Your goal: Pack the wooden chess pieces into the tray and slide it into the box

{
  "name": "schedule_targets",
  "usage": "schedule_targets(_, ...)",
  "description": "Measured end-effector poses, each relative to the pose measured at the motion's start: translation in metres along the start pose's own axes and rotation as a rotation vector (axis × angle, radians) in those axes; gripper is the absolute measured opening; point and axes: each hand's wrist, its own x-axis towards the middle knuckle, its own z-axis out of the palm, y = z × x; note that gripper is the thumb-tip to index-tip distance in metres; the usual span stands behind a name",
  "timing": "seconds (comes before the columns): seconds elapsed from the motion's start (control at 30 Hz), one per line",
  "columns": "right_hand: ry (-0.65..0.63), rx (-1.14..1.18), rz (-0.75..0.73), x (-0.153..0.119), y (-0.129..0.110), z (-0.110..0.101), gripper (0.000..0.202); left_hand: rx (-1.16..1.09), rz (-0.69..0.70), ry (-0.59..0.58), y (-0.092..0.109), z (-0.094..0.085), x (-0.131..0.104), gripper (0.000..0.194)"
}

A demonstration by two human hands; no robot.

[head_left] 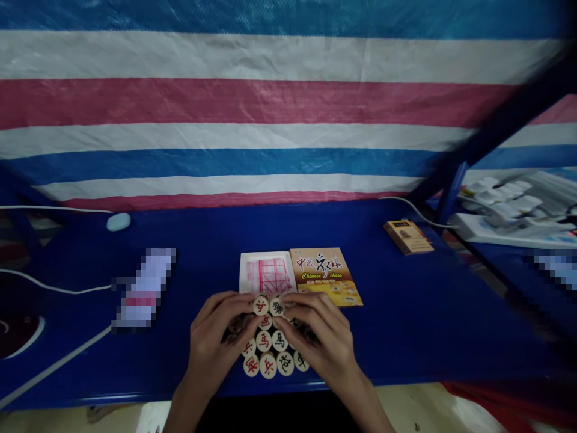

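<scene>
Round Chinese chess pieces (267,365) with red or black characters are grouped in rows near the front of the blue table (406,337). My left hand (211,337) has its thumb and fingers closed around a red-lettered chess piece (260,305) at the far end of the group. Beside it, a black-lettered chess piece (277,305) is gripped by my right hand (327,334). These two pieces sit side by side, apparently touching. Another red-lettered piece (265,321) shows between my thumbs. My fingers partly cover several pieces at both sides.
Behind the pieces lie a white tray (243,264) with a red-lined sheet (269,276) and a Chinese chess box lid (325,273). A blurred phone (146,288), cables and a pale case (118,222) are left. A cigarette pack (409,236) and power strip (509,231) are right.
</scene>
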Motion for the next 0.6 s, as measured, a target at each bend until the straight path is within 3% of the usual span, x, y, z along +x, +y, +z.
schedule_targets(0.2, 0.124, -0.178, 0.148, 0.006, 0.010, 0.003, 0.024, 0.142, -0.111, 0.027, -0.009, 0.003, 0.014, 0.036)
schedule_targets(0.6, 0.075, -0.205, 0.155, 0.008, 0.017, 0.005, 0.023, 0.192, -0.019, -0.024, -0.009, 0.000, 0.027, 0.020)
